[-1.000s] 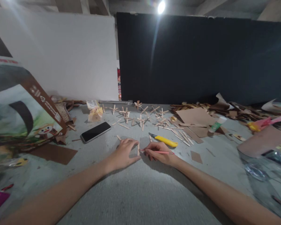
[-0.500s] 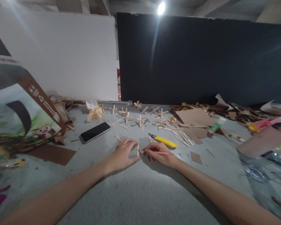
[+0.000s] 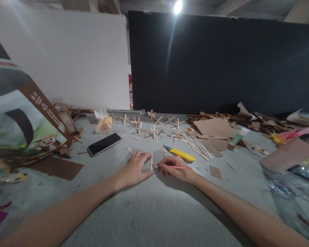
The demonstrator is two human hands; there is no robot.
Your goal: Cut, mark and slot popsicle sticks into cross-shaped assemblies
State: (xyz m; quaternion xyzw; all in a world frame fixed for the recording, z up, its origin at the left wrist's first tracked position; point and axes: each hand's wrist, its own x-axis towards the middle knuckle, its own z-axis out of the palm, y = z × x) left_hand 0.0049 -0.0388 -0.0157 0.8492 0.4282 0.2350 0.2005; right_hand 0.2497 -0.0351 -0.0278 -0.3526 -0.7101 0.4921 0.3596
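Between the thumb and fingers of my left hand (image 3: pixel 136 168) a short wooden craft stick (image 3: pixel 151 164) is held by its two ends, upright in the view. My right hand (image 3: pixel 175 167) is closed around a red pencil (image 3: pixel 179 167), whose tip meets the stick's right side or lies very close to it. A yellow utility knife (image 3: pixel 181 154) lies just beyond my right hand, its blade pointing left over another stick. Past my left fingers a stick end (image 3: pixel 130 150) shows.
Several crossed-stick pieces (image 3: pixel 154 131) stand and lie farther back. A phone (image 3: pixel 104 144) is at left, near a big printed bag (image 3: pixel 41 113). Right of centre are cardboard sheets (image 3: pixel 212 128), loose sticks (image 3: pixel 202 150) and a glue stick (image 3: pixel 239 136). A pinkish cylinder (image 3: pixel 285 156) lies far right.
Hardly anything differs. Both hands keep their places, with the pencil at the stick; the view has tilted very slightly.
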